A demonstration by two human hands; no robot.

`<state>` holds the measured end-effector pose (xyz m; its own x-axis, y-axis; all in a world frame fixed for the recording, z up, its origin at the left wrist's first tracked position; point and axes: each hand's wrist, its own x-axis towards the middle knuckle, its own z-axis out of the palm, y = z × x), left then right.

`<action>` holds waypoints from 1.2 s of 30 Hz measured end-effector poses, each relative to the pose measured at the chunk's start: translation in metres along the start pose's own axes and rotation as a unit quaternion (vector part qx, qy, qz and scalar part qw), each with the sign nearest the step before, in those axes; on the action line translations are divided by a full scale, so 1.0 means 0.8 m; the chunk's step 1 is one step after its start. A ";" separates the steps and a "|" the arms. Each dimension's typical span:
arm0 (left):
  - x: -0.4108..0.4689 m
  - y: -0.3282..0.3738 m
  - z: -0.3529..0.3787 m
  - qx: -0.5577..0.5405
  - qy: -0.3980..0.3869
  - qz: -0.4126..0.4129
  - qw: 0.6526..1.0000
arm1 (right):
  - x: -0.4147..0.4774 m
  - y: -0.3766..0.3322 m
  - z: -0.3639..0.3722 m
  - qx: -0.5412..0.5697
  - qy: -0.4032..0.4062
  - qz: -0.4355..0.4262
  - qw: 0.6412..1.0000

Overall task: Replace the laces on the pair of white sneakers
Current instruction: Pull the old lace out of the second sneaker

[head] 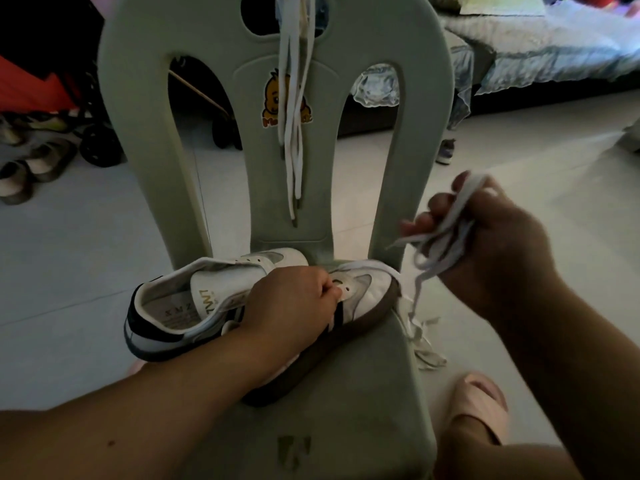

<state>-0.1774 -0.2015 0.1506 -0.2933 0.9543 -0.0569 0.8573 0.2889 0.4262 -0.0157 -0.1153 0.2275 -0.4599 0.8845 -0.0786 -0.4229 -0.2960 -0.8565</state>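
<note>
Bare room shows low on the pale green plastic chair seat (346, 410). A limp white lace (422, 341) drapes its right edge, above a pink slipper (481, 407). At centre the pair of white dark-soled sneakers (367, 296) lies on the seat, the left hand (294, 303) grip pinching the nearer one's eyelets. The right hand (495, 237) grip clenches a bunched white lace (446, 233). More hanging laces (294, 116) trail down the chair back (145, 98).

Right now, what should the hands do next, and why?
Probably the right hand should pull its bunched lace up and away: a strand trails down by the toe of the sneaker, and the left hand holds that sneaker steady on the chair.
</note>
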 end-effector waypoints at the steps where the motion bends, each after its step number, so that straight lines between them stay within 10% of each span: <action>1: 0.000 0.000 0.000 0.001 -0.001 0.003 1.000 | 0.001 -0.006 -0.002 -0.044 0.004 -0.011 0.999; 8: -0.002 0.001 0.002 -0.011 -0.029 0.006 1.000 | 0.000 0.043 -0.001 -0.521 0.057 0.024 0.851; 12: -0.007 0.014 -0.001 -0.003 -0.050 0.059 0.997 | -0.006 0.044 -0.001 -0.482 0.071 0.072 0.870; 17: -0.032 0.066 -0.012 -0.188 -0.106 0.168 0.962 | -0.020 0.014 0.017 -0.119 0.029 0.110 0.986; 23: -0.057 0.092 -0.002 -0.322 -0.173 0.115 0.924 | -0.034 -0.046 -0.019 0.077 0.105 0.035 0.991; 29: -0.044 0.083 -0.033 -0.347 -0.061 -0.031 0.935 | -0.049 -0.051 -0.095 -0.152 0.266 0.015 0.952; 36: -0.025 0.136 -0.070 -0.432 -0.029 0.007 0.901 | -0.069 -0.013 -0.100 -0.373 0.138 0.089 0.913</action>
<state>-0.1018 -0.1936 0.2490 -0.2406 0.9672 -0.0817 0.2030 0.1325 0.9702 0.0768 -0.1322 0.2002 -0.2111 0.9340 -0.2882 0.3360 -0.2076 -0.9187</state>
